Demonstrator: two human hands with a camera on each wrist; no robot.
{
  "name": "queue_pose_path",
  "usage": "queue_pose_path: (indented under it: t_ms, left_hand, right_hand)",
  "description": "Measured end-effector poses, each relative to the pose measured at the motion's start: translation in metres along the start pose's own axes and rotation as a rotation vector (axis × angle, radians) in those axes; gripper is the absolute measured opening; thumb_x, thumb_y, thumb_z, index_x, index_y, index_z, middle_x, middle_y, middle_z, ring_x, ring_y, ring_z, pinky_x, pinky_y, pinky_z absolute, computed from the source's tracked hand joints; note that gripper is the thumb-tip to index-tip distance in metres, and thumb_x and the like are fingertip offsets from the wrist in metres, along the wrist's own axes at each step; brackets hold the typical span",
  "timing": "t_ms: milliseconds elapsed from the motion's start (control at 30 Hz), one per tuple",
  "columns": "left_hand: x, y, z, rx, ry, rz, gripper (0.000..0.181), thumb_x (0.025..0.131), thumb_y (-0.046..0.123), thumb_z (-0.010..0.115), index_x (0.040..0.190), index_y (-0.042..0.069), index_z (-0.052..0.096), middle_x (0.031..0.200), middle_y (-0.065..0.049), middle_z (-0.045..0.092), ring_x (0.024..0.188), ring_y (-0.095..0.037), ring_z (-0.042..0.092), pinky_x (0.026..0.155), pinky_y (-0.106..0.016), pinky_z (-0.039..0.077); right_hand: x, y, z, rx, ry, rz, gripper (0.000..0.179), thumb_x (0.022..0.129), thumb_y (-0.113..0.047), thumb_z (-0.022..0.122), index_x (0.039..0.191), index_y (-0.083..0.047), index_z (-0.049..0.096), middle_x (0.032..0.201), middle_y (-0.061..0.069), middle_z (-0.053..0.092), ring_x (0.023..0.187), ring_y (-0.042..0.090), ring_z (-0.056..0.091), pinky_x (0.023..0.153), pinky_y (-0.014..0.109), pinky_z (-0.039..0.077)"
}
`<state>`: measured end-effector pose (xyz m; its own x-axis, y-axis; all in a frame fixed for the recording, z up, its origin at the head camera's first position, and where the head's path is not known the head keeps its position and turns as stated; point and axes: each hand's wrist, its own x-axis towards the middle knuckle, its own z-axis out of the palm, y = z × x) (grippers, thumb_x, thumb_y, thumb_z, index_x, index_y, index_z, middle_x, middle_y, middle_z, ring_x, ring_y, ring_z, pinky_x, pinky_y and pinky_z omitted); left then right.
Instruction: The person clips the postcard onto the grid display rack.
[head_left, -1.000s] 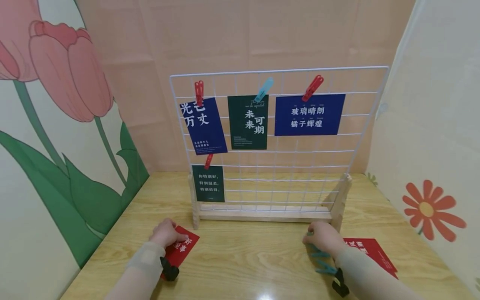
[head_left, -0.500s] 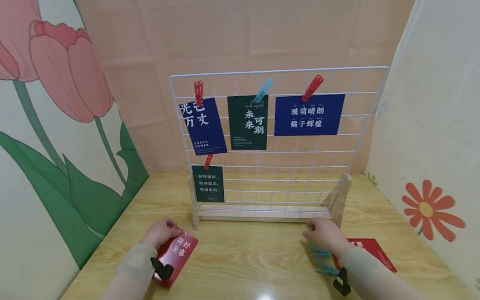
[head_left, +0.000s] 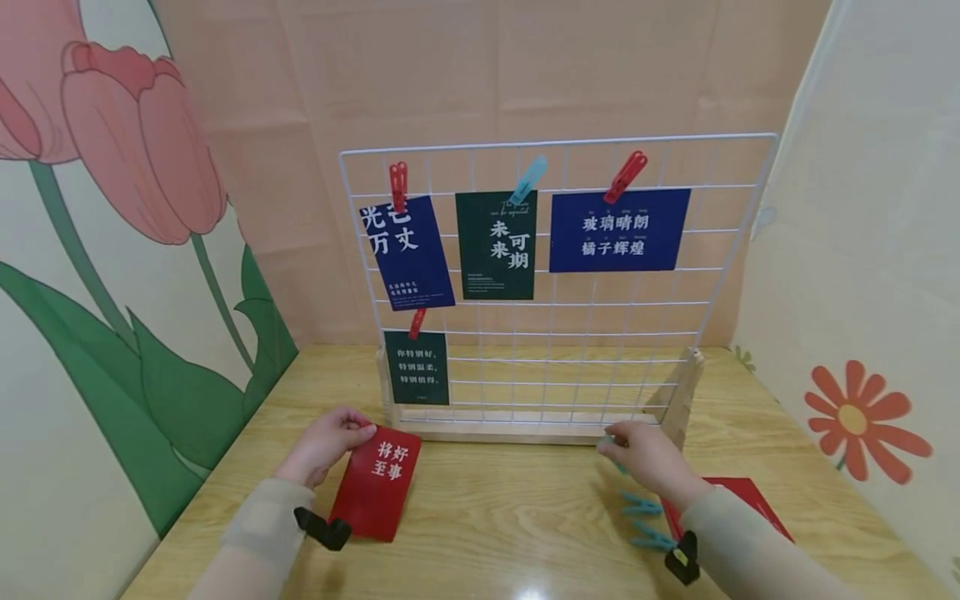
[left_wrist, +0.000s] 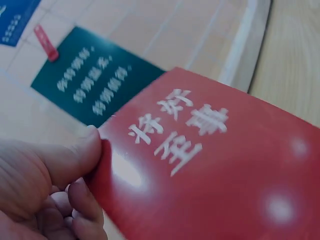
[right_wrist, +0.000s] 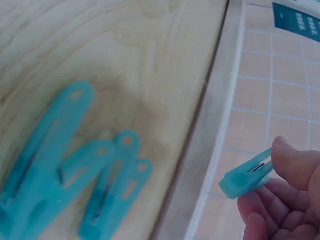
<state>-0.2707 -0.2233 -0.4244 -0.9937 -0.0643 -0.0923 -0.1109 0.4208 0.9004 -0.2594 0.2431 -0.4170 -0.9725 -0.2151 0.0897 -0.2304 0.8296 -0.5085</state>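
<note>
My left hand [head_left: 324,446] pinches a red card [head_left: 378,487] with white characters by its upper left corner. In the left wrist view the thumb lies over the edge of the red card [left_wrist: 215,165], which overlaps a green card [left_wrist: 95,75] on the rack behind. My right hand [head_left: 651,457] holds a teal clothespin [right_wrist: 247,175] between thumb and fingers, its jaw end pointing away from the hand. Below that hand, more teal clothespins [head_left: 651,535] lie on the table, with another red card [head_left: 750,504] partly hidden by the right forearm.
A white wire grid rack [head_left: 577,321] on a wooden base [head_left: 525,429] stands ahead. Clipped to it are a tilted blue card [head_left: 420,262], a green card [head_left: 487,279], a wide blue card [head_left: 660,237] and a lower green card [head_left: 420,392]. Patterned walls flank the wooden table [head_left: 502,508].
The left hand has raised the red card off the table and turned it more upright, shifting it toward the rack. My right hand has lifted a teal clothespin slightly up and away from the others.
</note>
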Motion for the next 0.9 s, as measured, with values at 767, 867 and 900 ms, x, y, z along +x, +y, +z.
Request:
queue_pose_path:
  t_ms: [767,867,900]
  left_hand:
    - [0.0,0.063,0.049,-0.113,-0.017,0.147,0.013,0.094,0.018,0.063,0.102,0.008,0.064,0.091,-0.007,0.065,0.083,-0.025,0.059,0.077,-0.037,0.048]
    - [0.0,0.069,0.054,-0.101,-0.006,0.163,0.013,0.094,0.02,0.064,0.1,0.009,0.065,0.092,-0.006,0.066,0.087,-0.026,0.058,0.08,-0.038,0.047]
    - [0.0,0.072,0.055,-0.099,-0.002,0.171,0.012,0.093,0.02,0.064,0.099,0.009,0.066,0.093,-0.006,0.066,0.089,-0.026,0.058,0.082,-0.039,0.047]
  right_hand:
    - [0.014,-0.058,-0.029,0.137,0.071,-0.134,0.043,0.096,-0.033,0.06,0.125,-0.001,0.058,0.102,0.003,0.064,0.089,0.018,0.059,0.075,0.037,0.051]
    - [0.017,-0.063,-0.032,0.144,0.085,-0.14,0.041,0.096,-0.032,0.06,0.123,-0.002,0.059,0.104,0.005,0.065,0.092,0.02,0.061,0.078,0.04,0.052]
    - [0.018,-0.065,-0.032,0.146,0.09,-0.137,0.039,0.096,-0.031,0.06,0.123,-0.003,0.059,0.105,0.005,0.065,0.094,0.021,0.061,0.079,0.041,0.052]
